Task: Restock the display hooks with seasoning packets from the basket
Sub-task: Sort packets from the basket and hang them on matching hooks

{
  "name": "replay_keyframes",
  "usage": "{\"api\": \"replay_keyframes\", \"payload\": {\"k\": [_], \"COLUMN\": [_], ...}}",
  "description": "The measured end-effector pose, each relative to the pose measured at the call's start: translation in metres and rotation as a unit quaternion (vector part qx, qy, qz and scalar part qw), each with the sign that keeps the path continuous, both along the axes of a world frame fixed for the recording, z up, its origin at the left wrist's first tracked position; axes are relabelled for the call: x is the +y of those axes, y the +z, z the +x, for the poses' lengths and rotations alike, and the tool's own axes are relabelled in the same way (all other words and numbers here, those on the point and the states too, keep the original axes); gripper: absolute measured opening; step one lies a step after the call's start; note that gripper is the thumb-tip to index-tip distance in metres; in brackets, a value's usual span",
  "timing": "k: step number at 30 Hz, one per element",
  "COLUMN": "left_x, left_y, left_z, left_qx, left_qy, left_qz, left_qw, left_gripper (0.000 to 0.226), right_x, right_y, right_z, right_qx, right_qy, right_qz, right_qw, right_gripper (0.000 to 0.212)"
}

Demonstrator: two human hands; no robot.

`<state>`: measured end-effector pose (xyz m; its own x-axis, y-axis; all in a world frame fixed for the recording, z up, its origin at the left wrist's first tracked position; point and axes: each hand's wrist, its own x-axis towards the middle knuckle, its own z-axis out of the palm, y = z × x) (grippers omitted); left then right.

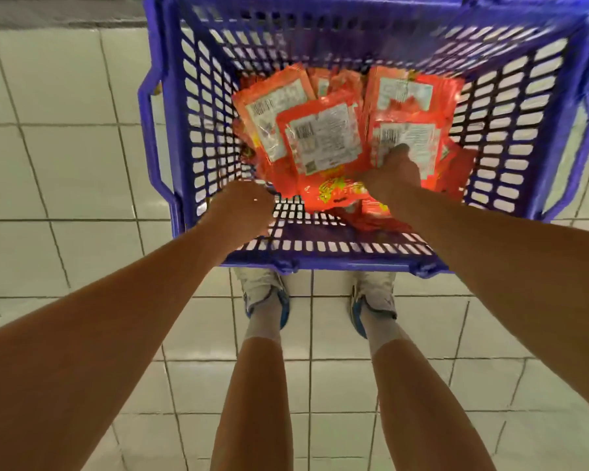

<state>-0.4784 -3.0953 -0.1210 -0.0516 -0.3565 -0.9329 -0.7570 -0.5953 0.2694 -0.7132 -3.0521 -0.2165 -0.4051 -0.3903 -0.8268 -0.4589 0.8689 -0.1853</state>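
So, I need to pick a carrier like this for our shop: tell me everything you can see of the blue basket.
The blue basket looks like moulded plastic, rectangular, with slotted lattice walls and floor, a solid rim and a side handle. It sits upright on the pale tiled floor, just ahead of the person's shoes. Orange seasoning packets are heaped inside. The right hand reaches in onto them; the left hand is at the near left corner.

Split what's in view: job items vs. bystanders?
Job: packets, basket, right hand gripping packets, left hand inside the basket.
Bystanders: tiled floor, shoes. No hooks in view.
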Motion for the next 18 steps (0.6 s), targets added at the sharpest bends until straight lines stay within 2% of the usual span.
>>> {"api": "replay_keyframes", "payload": {"k": [2, 6, 10, 12, 14, 16, 18], "left_x": [-0.001, -0.004, -0.003, 0.0, 0.003, 0.004, 0.006], "left_y": [-0.002, -0.01, -0.017, -0.024, -0.03, -0.034, -0.034], "left_z": [0.003, 0.014, 0.016, 0.015, 0.015, 0.015, 0.016], "left_qx": [0.007, -0.005, -0.024, -0.024, -0.015, -0.012, -0.012], "left_qy": [-0.029, -0.038, 0.004, 0.01, -0.002, -0.017, -0.004], "left_qz": [-0.021, -0.022, -0.004, 0.002, 0.011, 0.007, 0.001], "left_qw": [0.999, 0.999, 1.0, 1.0, 1.0, 1.0, 1.0], "left_gripper": [0.022, 0.019, 0.027, 0.032, 0.03, 0.027, 0.025], "right_x": [0.0, 0.007, 0.006, 0.006, 0.006, 0.008, 0.011], "right_y": [-0.002, 0.003, -0.002, -0.009, -0.017, -0.022, -0.02], "right_z": [0.002, 0.001, 0.015, 0.025, 0.031, 0.032, 0.032], "right_qx": [0.018, 0.031, 0.034, 0.049, 0.062, 0.064, 0.029], "right_qy": [0.011, 0.045, -0.022, -0.032, -0.054, -0.086, -0.116], "right_qz": [-0.01, -0.032, 0.01, 0.023, 0.021, -0.008, -0.028], "right_qw": [1.0, 0.998, 0.999, 0.998, 0.996, 0.994, 0.992], "right_gripper": [0.027, 0.028, 0.07, 0.078, 0.073, 0.06, 0.041]}}
